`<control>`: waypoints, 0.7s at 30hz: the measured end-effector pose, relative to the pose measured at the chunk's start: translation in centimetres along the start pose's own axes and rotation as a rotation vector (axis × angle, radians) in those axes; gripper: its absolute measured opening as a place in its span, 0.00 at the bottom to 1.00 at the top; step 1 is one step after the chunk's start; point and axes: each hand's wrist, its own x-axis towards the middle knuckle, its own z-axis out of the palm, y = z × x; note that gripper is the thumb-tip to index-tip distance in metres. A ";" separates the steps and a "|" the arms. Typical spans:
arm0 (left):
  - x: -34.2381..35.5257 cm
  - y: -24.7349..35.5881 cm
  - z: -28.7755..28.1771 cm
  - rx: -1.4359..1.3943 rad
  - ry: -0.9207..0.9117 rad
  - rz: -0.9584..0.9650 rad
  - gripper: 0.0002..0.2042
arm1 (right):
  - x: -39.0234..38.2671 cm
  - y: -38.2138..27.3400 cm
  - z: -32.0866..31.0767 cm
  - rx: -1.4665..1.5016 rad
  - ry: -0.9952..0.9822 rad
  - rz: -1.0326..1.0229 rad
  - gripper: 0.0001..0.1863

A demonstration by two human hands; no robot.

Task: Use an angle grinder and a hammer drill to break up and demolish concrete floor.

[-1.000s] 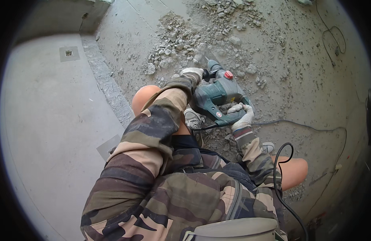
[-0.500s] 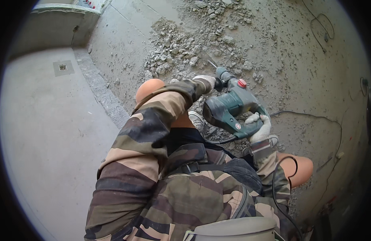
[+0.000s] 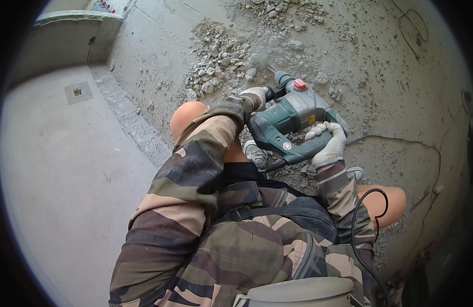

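A dark green rotary hammer [image 3: 287, 120] with a red knob points down and away at the rough concrete floor [image 3: 380, 87]. My right hand [image 3: 328, 140], in a white knit glove, grips its rear handle. My left hand [image 3: 257, 96], also gloved, holds the black side handle near the front. The bit meets broken concrete where a little dust rises. Both my sleeves are camouflage. My bare knees [image 3: 187, 115] show on either side of the tool.
Loose concrete rubble [image 3: 216, 66] lies piled ahead of the tool. A black power cable [image 3: 395, 138] runs right across the floor and another loops by my right knee. Smooth grey screed with a small square drain [image 3: 77, 92] lies left, past a raised edge strip.
The view has shifted slightly; the hammer sits a little farther right and lower in the picture. Both hands keep their grip, and dust now rises at the bit.
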 end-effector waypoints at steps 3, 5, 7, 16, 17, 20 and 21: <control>1.3 -0.8 -1.1 -0.050 -0.041 -0.045 0.24 | 2.0 -0.9 1.6 -0.075 -0.096 -0.014 0.04; 1.5 -0.5 -1.5 -0.033 0.049 0.004 0.24 | 3.3 -1.7 1.2 0.002 -0.051 0.052 0.04; 1.3 0.7 -1.8 -0.091 0.032 -0.025 0.23 | 4.2 -2.5 -0.2 0.018 -0.042 0.059 0.04; -2.6 6.5 1.0 0.189 -0.100 0.061 0.19 | -3.6 -3.3 -4.7 0.135 0.003 -0.019 0.05; -2.8 6.5 1.0 0.196 -0.086 0.070 0.19 | -4.1 -3.0 -4.2 0.124 0.015 -0.033 0.05; -2.9 5.6 0.9 0.078 -0.055 0.095 0.19 | -4.6 -1.6 -1.9 0.101 0.065 -0.018 0.04; -2.5 5.0 1.0 0.016 -0.074 0.042 0.17 | -4.6 -1.0 -1.0 0.100 0.083 -0.016 0.04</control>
